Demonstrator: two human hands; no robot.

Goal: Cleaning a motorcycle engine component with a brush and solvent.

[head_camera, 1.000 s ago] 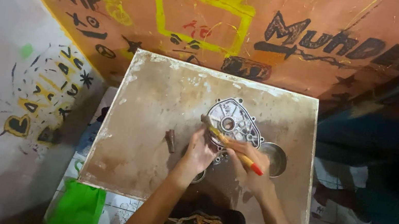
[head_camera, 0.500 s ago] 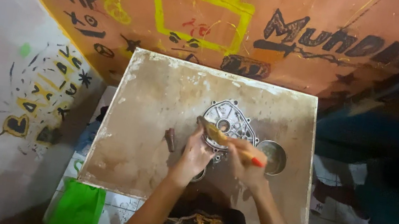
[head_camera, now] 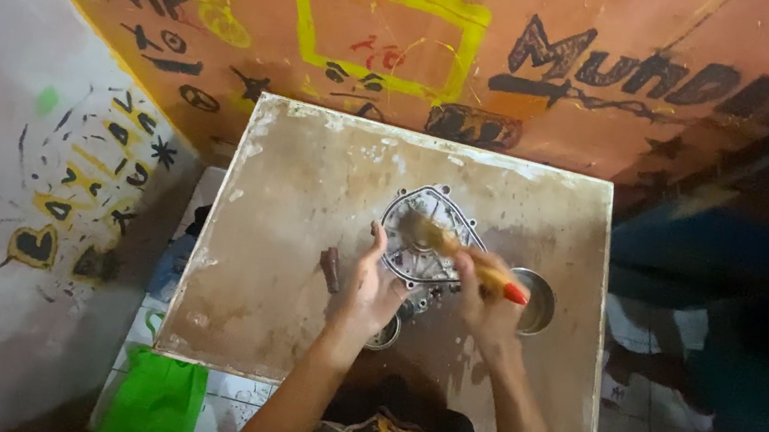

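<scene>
Grey cast-metal engine cover (head_camera: pixel 424 237) lying flat at centre of stained brown tabletop (head_camera: pixel 282 232). Left hand (head_camera: pixel 372 290) half-open, steadying cover's near-left rim. Right hand (head_camera: pixel 484 305) closed, gripping wooden red-tipped brush (head_camera: pixel 459 255) over cover. Cover judged heavy, rigid, possibly slippery; hold by rim.

Counts: two hands, left (head_camera: pixel 366 292) and right (head_camera: pixel 484 305), lower centre. One brush (head_camera: pixel 459 254), one metal cover (head_camera: pixel 423 239) at centre. Two round tins: one (head_camera: pixel 538 303) right of centre, one (head_camera: pixel 385 333) below centre. One table (head_camera: pixel 292 233). One green bag (head_camera: pixel 152 404), lower left.
</scene>
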